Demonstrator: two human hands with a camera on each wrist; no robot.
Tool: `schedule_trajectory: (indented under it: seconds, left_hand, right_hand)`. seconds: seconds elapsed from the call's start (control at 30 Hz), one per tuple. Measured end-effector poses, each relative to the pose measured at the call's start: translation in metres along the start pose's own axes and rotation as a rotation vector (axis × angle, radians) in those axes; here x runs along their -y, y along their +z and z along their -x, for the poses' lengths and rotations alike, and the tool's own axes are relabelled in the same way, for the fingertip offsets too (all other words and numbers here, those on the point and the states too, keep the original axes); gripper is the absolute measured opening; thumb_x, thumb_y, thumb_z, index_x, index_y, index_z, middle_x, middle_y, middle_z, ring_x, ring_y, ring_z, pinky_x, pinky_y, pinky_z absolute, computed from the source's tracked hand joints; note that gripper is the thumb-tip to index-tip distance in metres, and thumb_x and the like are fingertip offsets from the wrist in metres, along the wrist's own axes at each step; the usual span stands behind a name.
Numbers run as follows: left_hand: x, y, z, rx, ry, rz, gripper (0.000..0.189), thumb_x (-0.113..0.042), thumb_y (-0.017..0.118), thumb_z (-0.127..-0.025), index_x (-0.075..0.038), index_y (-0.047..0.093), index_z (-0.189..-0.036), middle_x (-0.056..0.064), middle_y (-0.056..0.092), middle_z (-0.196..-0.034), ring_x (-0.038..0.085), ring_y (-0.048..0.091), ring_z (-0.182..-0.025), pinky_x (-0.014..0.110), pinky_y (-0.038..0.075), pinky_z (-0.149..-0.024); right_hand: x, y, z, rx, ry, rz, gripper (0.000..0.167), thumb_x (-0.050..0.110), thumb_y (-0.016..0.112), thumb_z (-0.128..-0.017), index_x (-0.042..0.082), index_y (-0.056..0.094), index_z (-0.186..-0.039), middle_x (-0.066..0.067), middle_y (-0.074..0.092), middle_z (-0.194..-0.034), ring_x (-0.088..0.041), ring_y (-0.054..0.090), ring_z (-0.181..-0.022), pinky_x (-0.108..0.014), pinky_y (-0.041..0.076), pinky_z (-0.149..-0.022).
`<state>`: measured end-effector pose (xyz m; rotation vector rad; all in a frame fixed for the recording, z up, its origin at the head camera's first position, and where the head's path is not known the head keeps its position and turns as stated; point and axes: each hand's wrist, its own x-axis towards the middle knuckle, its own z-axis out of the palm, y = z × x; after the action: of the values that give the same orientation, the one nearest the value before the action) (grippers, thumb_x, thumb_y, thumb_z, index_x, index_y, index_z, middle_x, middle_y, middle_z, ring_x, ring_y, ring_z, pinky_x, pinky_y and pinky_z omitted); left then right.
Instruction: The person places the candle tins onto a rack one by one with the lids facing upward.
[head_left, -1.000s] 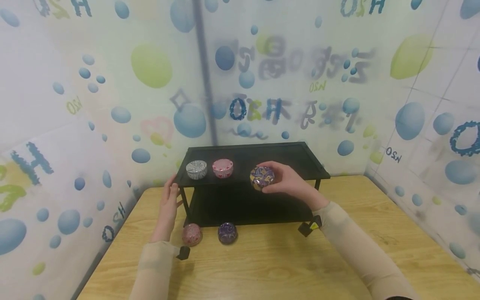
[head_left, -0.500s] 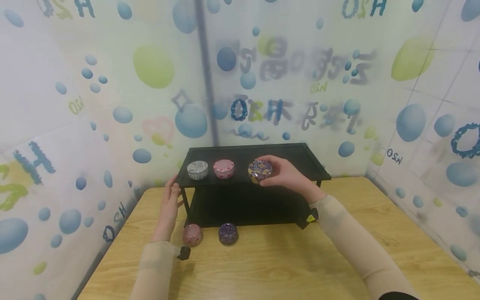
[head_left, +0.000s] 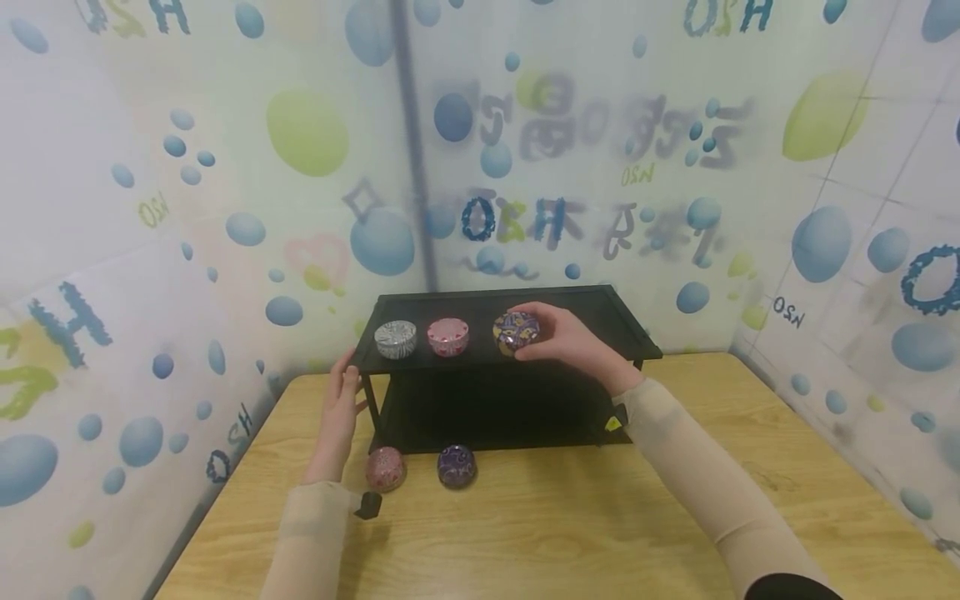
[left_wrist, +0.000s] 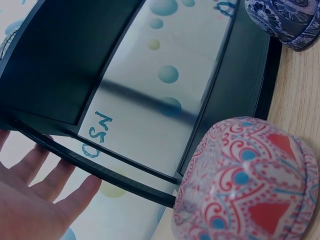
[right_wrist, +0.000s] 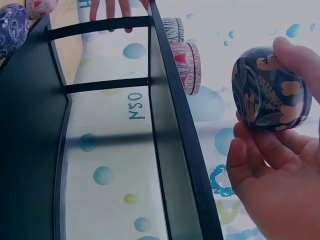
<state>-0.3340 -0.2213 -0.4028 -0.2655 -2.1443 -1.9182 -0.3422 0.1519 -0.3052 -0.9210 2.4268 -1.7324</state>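
My right hand [head_left: 567, 339] pinches a round tin [head_left: 516, 332] with a dark blue and yellow flower pattern between thumb and fingers. In the right wrist view that tin [right_wrist: 270, 90] appears beside the upper board, with a gap between them. A black-and-white tin [head_left: 396, 340] and a pink tin with red hearts [head_left: 447, 337] stand on the top of the black two-tier shelf [head_left: 555, 300]. My left hand [head_left: 341, 408] is at the shelf's left end; its fingers are extended along the end bars [left_wrist: 90, 162] in the left wrist view.
On the wooden table [head_left: 525, 533], a red-and-white patterned tin [head_left: 386, 469] and a purple swirled tin [head_left: 457, 467] stand before the shelf's lower tier [head_left: 495, 408]. A patterned curtain [head_left: 300, 208] hangs close behind the shelf.
My right hand has moved the flower-patterned tin slightly left and back over the top board. The left hand has kept its place at the shelf's end.
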Motion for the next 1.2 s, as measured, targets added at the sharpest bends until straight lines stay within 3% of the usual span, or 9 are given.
schedule_trajectory:
  seconds: [0.47, 0.83, 0.93, 1.2]
  left_hand:
    - [0.004, 0.0, -0.001, -0.01, 0.005, -0.008, 0.055, -0.045, 0.034, -0.104, -0.023, 0.023, -0.154, 0.008, 0.02, -0.157, 0.04, 0.026, -0.139, 0.062, 0.03, -0.106]
    - [-0.027, 0.004, 0.012, 0.02, -0.01, -0.01, 0.054, -0.036, 0.033, -0.106, -0.014, 0.021, -0.154, 0.014, 0.017, -0.158, 0.043, 0.024, -0.139, 0.062, 0.03, -0.106]
    - [-0.023, 0.003, 0.01, 0.023, -0.015, 0.0, 0.054, -0.036, 0.032, -0.106, -0.015, 0.02, -0.154, 0.013, 0.016, -0.158, 0.042, 0.023, -0.14, 0.062, 0.028, -0.107]
    - [0.005, -0.001, -0.002, -0.003, 0.001, -0.009, 0.054, -0.044, 0.033, -0.105, -0.025, 0.023, -0.154, 0.006, 0.017, -0.159, 0.04, 0.024, -0.14, 0.063, 0.029, -0.106]
  right_hand:
    - [-0.004, -0.004, -0.01, -0.033, 0.032, 0.054, 0.062, 0.011, 0.081, -0.079, 0.008, 0.053, -0.134, -0.013, 0.06, -0.123, -0.028, 0.058, -0.112, -0.041, 0.053, -0.089]
    - [-0.006, -0.005, -0.018, -0.039, 0.037, 0.071, 0.061, 0.011, 0.08, -0.08, 0.008, 0.052, -0.134, -0.014, 0.059, -0.123, -0.029, 0.058, -0.112, -0.041, 0.052, -0.09]
    - [-0.007, -0.006, -0.02, -0.046, 0.04, 0.087, 0.061, 0.011, 0.08, -0.08, 0.008, 0.053, -0.134, -0.013, 0.06, -0.123, -0.028, 0.058, -0.112, -0.041, 0.052, -0.09]
    - [-0.007, -0.006, -0.024, -0.045, 0.045, 0.1, 0.06, 0.01, 0.08, -0.08, 0.008, 0.053, -0.134, -0.014, 0.059, -0.122, -0.029, 0.057, -0.111, -0.042, 0.052, -0.089]
